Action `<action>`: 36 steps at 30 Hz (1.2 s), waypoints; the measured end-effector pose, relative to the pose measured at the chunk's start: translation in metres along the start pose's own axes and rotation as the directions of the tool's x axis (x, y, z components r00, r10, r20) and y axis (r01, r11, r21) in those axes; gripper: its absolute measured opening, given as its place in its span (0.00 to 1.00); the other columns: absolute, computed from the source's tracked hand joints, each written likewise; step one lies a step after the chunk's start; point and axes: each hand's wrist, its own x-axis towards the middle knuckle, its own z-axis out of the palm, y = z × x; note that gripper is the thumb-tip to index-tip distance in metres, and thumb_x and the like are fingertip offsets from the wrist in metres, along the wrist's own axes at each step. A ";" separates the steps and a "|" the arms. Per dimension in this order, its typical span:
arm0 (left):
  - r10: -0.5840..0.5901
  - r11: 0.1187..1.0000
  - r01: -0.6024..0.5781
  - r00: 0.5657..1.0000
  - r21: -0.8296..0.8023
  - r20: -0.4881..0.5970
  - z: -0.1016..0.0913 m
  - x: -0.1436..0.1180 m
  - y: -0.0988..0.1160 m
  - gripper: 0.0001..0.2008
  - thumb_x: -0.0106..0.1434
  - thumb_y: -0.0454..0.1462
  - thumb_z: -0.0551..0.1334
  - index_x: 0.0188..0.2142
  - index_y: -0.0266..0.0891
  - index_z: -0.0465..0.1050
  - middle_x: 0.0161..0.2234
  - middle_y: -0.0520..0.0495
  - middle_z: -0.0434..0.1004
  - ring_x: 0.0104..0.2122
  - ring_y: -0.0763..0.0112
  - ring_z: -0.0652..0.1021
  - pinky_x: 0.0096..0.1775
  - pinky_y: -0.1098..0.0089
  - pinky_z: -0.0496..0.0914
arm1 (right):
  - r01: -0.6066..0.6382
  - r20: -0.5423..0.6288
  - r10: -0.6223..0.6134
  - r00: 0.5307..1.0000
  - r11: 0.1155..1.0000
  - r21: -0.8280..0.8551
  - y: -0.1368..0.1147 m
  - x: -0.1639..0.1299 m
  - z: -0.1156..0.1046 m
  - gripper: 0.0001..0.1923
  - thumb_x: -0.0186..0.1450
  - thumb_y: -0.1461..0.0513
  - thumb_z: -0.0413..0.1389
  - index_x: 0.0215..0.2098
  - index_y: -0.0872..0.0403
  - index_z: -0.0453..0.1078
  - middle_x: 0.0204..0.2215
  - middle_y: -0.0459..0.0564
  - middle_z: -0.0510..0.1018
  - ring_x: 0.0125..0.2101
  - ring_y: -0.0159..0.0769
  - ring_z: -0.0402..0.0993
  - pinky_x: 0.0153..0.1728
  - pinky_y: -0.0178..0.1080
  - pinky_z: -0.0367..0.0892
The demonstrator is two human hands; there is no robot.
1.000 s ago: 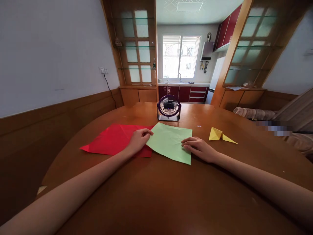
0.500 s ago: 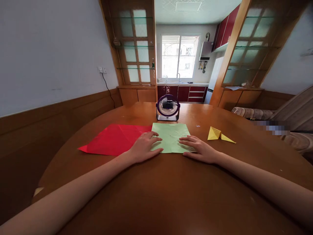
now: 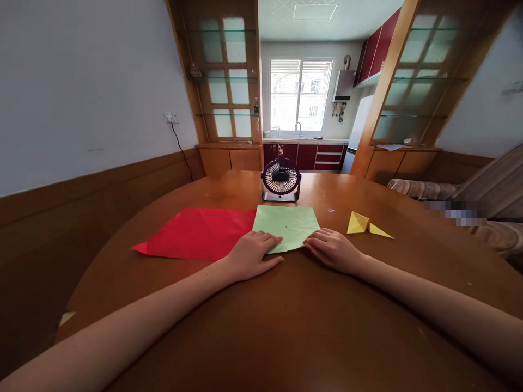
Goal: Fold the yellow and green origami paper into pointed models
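A light green sheet of paper (image 3: 288,223) lies on the brown table with faint creases in it. My left hand (image 3: 255,253) rests flat on its near left corner, fingers stretched out and the thumb apart on the table. At the near right corner, my right hand (image 3: 333,249) pinches the green paper between thumb and fingers, and that edge looks slightly lifted. Red paper (image 3: 200,234) lies to the left, touching or partly under the green sheet; my left forearm covers some of its near edge.
Behind the green sheet stands a small purple desk fan (image 3: 280,178). A folded yellow paper piece (image 3: 362,224) sits to the right on the round wooden table (image 3: 286,326). Cabinets and a kitchen window are beyond, and a striped sofa (image 3: 425,188) is at the right.
My right hand has closed from spread fingers into a pinch on the near right corner. My left hand has slid slightly nearer and to the right. The green sheet has turned a little.
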 end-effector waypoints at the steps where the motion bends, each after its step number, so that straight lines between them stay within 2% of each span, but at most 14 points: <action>1: -0.001 1.000 0.002 1.000 0.023 -0.009 0.000 0.001 0.002 0.22 0.67 0.48 0.57 0.53 0.37 0.69 0.46 0.41 0.77 0.46 0.58 0.76 0.48 0.60 0.68 | 0.003 -0.029 -0.004 1.000 1.000 -0.023 -0.001 0.001 0.001 0.13 0.72 0.63 0.46 0.36 0.56 0.72 0.28 0.53 0.78 0.29 0.36 0.73 0.32 0.40 0.70; 6: 0.012 0.993 -0.009 0.999 0.116 -0.032 0.002 0.006 0.014 0.16 0.69 0.44 0.55 0.49 0.38 0.73 0.40 0.42 0.78 0.40 0.61 0.76 0.43 0.61 0.68 | 0.026 -0.146 -0.029 0.989 0.999 -0.023 -0.007 0.002 0.002 0.10 0.70 0.64 0.48 0.35 0.55 0.70 0.27 0.51 0.77 0.28 0.35 0.72 0.33 0.40 0.70; 9: -0.014 0.994 0.019 0.999 0.104 -0.042 0.004 0.008 0.014 0.14 0.70 0.40 0.53 0.40 0.38 0.76 0.36 0.44 0.77 0.37 0.63 0.75 0.40 0.64 0.67 | 0.022 -0.184 -0.010 0.983 0.998 0.061 -0.010 0.001 -0.001 0.07 0.69 0.64 0.51 0.44 0.54 0.69 0.32 0.52 0.78 0.32 0.37 0.74 0.36 0.42 0.71; 12: -0.087 0.996 0.088 0.994 0.007 -0.060 0.004 0.009 0.010 0.15 0.70 0.38 0.53 0.34 0.37 0.76 0.34 0.45 0.76 0.36 0.65 0.75 0.39 0.67 0.67 | -0.069 -0.236 0.118 0.965 0.976 0.206 -0.009 -0.003 -0.004 0.20 0.67 0.60 0.55 0.56 0.52 0.61 0.43 0.55 0.76 0.43 0.43 0.73 0.45 0.48 0.70; 15: -0.201 0.971 0.190 0.977 -0.146 -0.069 0.005 0.009 0.005 0.14 0.69 0.39 0.54 0.32 0.37 0.75 0.33 0.46 0.76 0.36 0.66 0.75 0.37 0.68 0.68 | -0.210 -0.252 0.308 0.917 0.913 0.350 -0.006 -0.005 -0.005 0.27 0.66 0.57 0.56 0.61 0.49 0.55 0.52 0.57 0.71 0.53 0.47 0.68 0.52 0.51 0.67; 18: -0.305 0.915 0.267 0.949 -0.301 -0.083 0.008 0.009 0.001 0.11 0.67 0.41 0.57 0.40 0.38 0.75 0.36 0.46 0.77 0.38 0.65 0.76 0.39 0.67 0.69 | -0.326 -0.218 0.442 0.870 0.849 0.416 0.000 -0.006 -0.002 0.29 0.65 0.56 0.56 0.61 0.49 0.54 0.56 0.56 0.67 0.57 0.48 0.64 0.56 0.53 0.63; 20: -0.323 0.887 0.272 0.943 -0.373 -0.083 0.011 0.008 -0.004 0.13 0.66 0.41 0.59 0.48 0.39 0.73 0.39 0.46 0.77 0.40 0.65 0.76 0.42 0.66 0.70 | -0.381 -0.178 0.489 0.854 0.821 0.425 0.003 -0.007 0.002 0.27 0.66 0.56 0.55 0.61 0.49 0.55 0.56 0.56 0.67 0.57 0.48 0.64 0.57 0.54 0.62; 25: -0.213 0.877 0.169 0.976 -0.450 -0.047 0.011 0.004 -0.020 0.19 0.65 0.40 0.60 0.55 0.41 0.66 0.44 0.45 0.75 0.44 0.65 0.75 0.47 0.63 0.70 | -0.456 -0.108 0.545 0.831 0.780 0.428 0.011 -0.006 0.008 0.17 0.66 0.56 0.53 0.53 0.50 0.64 0.48 0.55 0.74 0.49 0.47 0.71 0.51 0.52 0.66; 29: -0.117 0.910 0.092 0.992 -0.404 -0.037 0.004 0.000 -0.028 0.20 0.66 0.38 0.58 0.58 0.42 0.63 0.46 0.45 0.71 0.43 0.68 0.75 0.47 0.63 0.70 | -0.462 -0.090 0.542 0.835 0.781 0.419 0.014 -0.005 0.008 0.12 0.67 0.57 0.53 0.47 0.51 0.68 0.43 0.54 0.76 0.44 0.45 0.73 0.46 0.50 0.69; 32: -0.093 0.920 0.076 0.995 -0.384 -0.027 -0.001 -0.001 -0.031 0.17 0.67 0.36 0.57 0.56 0.43 0.65 0.48 0.45 0.69 0.42 0.69 0.74 0.47 0.63 0.70 | -0.462 -0.082 0.538 0.839 0.783 0.417 0.016 -0.005 0.008 0.12 0.67 0.57 0.54 0.47 0.51 0.69 0.43 0.53 0.76 0.44 0.44 0.73 0.46 0.49 0.69; 36: -0.023 0.927 0.016 1.000 -0.374 -0.015 -0.006 -0.002 -0.035 0.12 0.67 0.35 0.55 0.48 0.42 0.72 0.50 0.44 0.68 0.48 0.68 0.73 0.50 0.64 0.69 | -0.485 -0.067 0.562 0.825 0.763 0.428 0.019 -0.007 0.011 0.12 0.66 0.57 0.54 0.47 0.52 0.69 0.43 0.54 0.75 0.44 0.44 0.73 0.47 0.49 0.68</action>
